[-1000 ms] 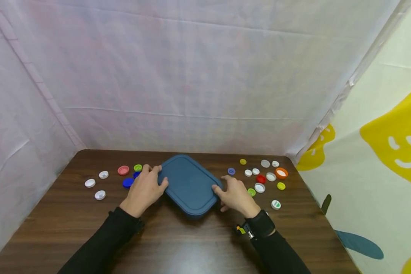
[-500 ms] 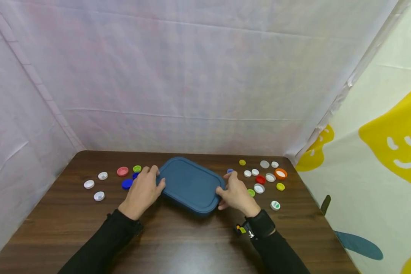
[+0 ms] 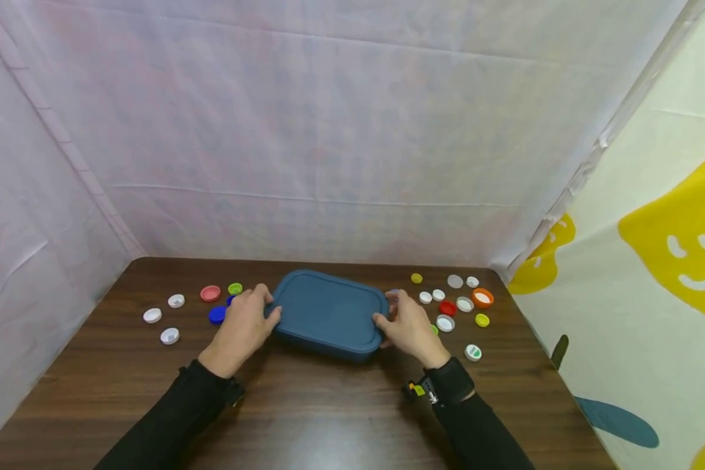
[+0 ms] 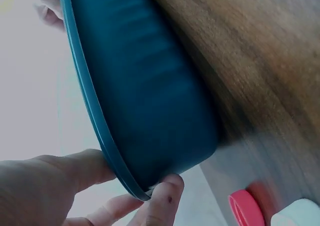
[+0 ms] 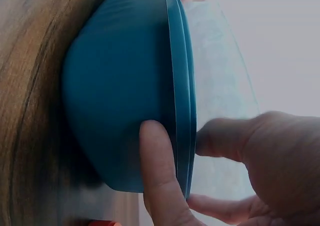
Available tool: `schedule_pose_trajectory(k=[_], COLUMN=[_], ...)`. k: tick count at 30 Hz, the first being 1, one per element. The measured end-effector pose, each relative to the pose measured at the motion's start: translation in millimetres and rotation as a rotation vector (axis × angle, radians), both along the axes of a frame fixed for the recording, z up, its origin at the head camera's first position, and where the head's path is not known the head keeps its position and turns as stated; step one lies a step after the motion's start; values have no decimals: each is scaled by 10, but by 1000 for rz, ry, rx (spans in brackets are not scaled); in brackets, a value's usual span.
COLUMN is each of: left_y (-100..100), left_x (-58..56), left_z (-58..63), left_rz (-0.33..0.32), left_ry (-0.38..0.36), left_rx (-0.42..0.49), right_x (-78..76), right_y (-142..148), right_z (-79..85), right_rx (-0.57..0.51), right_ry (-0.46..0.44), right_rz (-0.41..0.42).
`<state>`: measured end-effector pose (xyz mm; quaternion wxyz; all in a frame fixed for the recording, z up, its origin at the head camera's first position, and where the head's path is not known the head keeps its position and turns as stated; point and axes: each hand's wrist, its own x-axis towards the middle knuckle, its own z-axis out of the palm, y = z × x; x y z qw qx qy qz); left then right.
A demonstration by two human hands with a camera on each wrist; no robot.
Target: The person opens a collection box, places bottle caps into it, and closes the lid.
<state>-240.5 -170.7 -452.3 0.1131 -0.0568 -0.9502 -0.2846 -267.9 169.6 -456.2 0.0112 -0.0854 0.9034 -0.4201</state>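
A dark blue lidded plastic container (image 3: 328,312) sits near the middle of the table, turned slightly askew. My left hand (image 3: 242,329) grips its left end, thumb on the lid rim and a finger under it, as the left wrist view shows. At the right end, my right hand (image 3: 412,329) holds the container too; in the right wrist view a finger (image 5: 157,151) lies along the side wall and the thumb is at the lid edge. The lid is on, so the inside is hidden. Blue caps (image 3: 217,315) lie just beyond my left hand.
Several bottle caps lie to the left, among them a pink cap (image 3: 210,294) and white caps (image 3: 170,336). More are spread at the right, including a red cap (image 3: 448,307) and an orange cap (image 3: 482,297). White cloth (image 3: 317,130) hangs behind the wooden table (image 3: 305,418).
The container has turned counterclockwise, its right end swinging away from me, so its front edge lies more level. My right hand has moved slightly forward with it; the left has shifted only a little.
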Motion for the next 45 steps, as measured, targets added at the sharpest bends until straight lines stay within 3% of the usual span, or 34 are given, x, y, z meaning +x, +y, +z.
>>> schedule_pose_trajectory(k=[4,10,24,35,45], left_y=[-19,-46,-80,-100,-83], left_x=[1,60,215,299,428], left_z=[27,51,52,57,76], left_rz=[-2,-22,-43,-64,-80], left_ry=[-69,-168,-137,-206,-215], left_rx=[30,48,55,113,121], right_x=[-49,-76,2,105,183], right_y=[22,42,72,106,154], right_z=[1,-17,-30,-32,8], right_rx=[37,6,70,77,79], right_ry=[16,0,13,14,6], right_rz=[58,105,124,136,170])
